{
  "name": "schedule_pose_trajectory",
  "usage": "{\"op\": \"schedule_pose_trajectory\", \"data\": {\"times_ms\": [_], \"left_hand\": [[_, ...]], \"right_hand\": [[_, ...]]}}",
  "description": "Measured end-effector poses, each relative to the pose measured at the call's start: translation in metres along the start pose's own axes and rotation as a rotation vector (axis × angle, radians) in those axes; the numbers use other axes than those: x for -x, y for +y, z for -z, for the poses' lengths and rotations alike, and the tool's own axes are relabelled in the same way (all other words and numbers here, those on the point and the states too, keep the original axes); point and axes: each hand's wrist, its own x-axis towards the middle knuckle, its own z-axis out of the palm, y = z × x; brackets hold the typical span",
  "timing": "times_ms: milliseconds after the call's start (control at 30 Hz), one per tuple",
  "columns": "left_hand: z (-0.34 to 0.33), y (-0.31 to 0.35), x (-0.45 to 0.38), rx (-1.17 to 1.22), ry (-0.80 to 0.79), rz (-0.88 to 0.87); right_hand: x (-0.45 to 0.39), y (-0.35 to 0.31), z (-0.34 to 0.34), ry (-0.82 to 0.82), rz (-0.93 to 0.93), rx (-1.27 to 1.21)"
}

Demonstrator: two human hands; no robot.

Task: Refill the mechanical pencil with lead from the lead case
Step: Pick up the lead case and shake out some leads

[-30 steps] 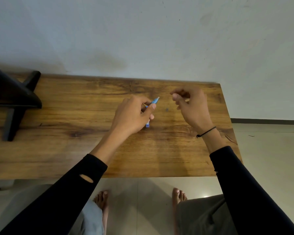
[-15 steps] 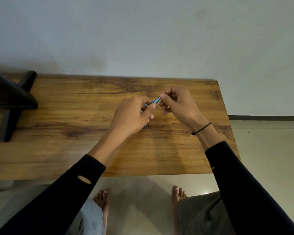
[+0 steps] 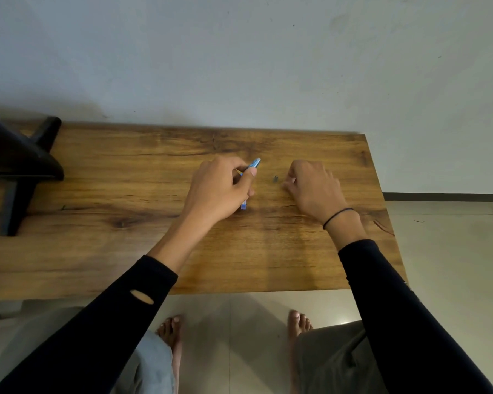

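My left hand is closed around a blue mechanical pencil, whose upper end sticks out past the thumb towards the wall. A darker blue end shows under the same hand; I cannot tell whether it belongs to the pencil or is the lead case. A small dark grey piece lies on the wooden table between my hands. My right hand rests just right of that piece, fingers curled down with the tips on the wood. Anything under those fingertips is hidden.
A black stand with angled legs occupies the table's left end. The table's right edge is close to my right wrist, with tiled floor beyond. A pale wall runs along the table's far side. My knees and bare feet are below the near edge.
My right hand was pinching at the pencil's upper end half a second ago; it has come away to the right and dropped onto the table. The left hand keeps the pencil.
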Motion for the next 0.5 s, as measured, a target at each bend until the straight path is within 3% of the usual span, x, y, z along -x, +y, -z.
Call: {"op": "schedule_pose_trajectory", "data": {"times_ms": [200, 367, 500], "left_hand": [[0.0, -0.001, 0.0, 0.013, -0.006, -0.003], [0.0, -0.003, -0.002, 0.175, -0.029, 0.052], [-0.001, 0.001, -0.003, 0.314, -0.027, 0.088]], "right_hand": [[-0.005, 0.002, -0.001, 0.035, -0.095, -0.146], [-0.007, 0.004, 0.024, 0.233, -0.163, -0.47], [0.001, -0.015, 0.027, 0.158, -0.144, -0.713]]}}
